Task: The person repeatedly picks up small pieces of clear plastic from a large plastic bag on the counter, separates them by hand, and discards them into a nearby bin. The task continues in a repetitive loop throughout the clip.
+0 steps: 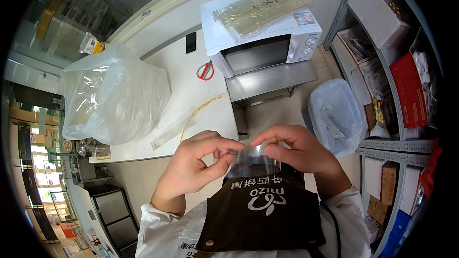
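Observation:
A clear plastic sheet (252, 157), curled into a rounded band, is held up in front of my dark apron (265, 218). My left hand (199, 161) grips its left side, with the thumb and fingertips bent around the edge. On the other side my right hand (297, 148) pinches it between thumb and fingers. The two index fingertips almost meet above the sheet. Through the plastic the apron shows, and the exact line of the far edge is hard to make out. A flat translucent plastic strip (172, 132) lies on the white table (211, 114) beyond my left hand.
A large translucent plastic bag (118, 96) covers the table's left part. Red-handled scissors (205, 71) and a phone (191, 42) lie farther back. A white microwave (258, 53) carries a bagged stack of clear film (263, 10). A lined bin (337, 114) and loaded metal shelves (394, 147) stand right.

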`<state>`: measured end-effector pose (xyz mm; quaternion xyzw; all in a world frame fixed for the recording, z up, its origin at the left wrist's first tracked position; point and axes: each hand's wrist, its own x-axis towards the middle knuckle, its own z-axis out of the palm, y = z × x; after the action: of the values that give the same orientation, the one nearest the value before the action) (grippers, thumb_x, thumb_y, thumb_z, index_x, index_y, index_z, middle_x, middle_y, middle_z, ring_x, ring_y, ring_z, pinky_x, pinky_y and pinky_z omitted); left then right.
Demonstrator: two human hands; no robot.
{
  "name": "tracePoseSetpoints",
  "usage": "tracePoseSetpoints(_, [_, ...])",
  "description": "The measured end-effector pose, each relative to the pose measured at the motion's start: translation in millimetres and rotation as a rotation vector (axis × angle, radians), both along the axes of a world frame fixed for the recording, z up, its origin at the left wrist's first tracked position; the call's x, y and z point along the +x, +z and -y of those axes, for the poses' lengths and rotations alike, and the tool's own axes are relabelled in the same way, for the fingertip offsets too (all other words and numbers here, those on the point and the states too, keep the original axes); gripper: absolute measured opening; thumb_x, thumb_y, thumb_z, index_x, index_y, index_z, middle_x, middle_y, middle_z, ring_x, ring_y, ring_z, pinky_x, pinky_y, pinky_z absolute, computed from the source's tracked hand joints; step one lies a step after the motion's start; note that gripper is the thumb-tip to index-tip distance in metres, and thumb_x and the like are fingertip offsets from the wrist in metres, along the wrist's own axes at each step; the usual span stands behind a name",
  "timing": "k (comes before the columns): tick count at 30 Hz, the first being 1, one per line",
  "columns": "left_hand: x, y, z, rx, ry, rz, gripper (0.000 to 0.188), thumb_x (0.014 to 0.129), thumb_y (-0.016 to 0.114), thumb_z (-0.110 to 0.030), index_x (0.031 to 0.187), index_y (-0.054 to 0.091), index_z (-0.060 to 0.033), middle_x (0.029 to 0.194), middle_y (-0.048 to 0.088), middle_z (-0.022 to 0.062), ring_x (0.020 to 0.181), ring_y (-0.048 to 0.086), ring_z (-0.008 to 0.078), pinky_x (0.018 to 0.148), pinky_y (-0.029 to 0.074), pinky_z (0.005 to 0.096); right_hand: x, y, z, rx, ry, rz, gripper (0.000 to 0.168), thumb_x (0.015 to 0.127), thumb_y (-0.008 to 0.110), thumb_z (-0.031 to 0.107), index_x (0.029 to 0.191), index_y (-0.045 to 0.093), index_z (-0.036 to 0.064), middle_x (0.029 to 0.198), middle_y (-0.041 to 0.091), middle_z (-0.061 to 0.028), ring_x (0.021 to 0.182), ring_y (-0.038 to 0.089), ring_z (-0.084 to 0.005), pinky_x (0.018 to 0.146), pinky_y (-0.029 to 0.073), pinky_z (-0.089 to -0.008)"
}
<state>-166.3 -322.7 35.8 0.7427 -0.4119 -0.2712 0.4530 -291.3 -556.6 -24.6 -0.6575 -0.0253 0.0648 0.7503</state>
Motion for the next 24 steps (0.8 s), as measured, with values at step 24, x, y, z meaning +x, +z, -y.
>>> tracePoseSetpoints(24, [16,-18,-23,-0.074,0.033,0.040,0.012,0.090,0.069,-0.007,0.101,0.069,-0.0058,0.081,0.066,0.0056,0.082,0.062,0.0243,0.080,0.049,0.0369,58,-22,-46,-0.289,0.179,0.366,0.015,0.093,0.071,0.023,0.086,0.068,0.010,0.081,0.062,-0.0019,0.082,0.060,-0.0216,0.089,0.039,-0.0372])
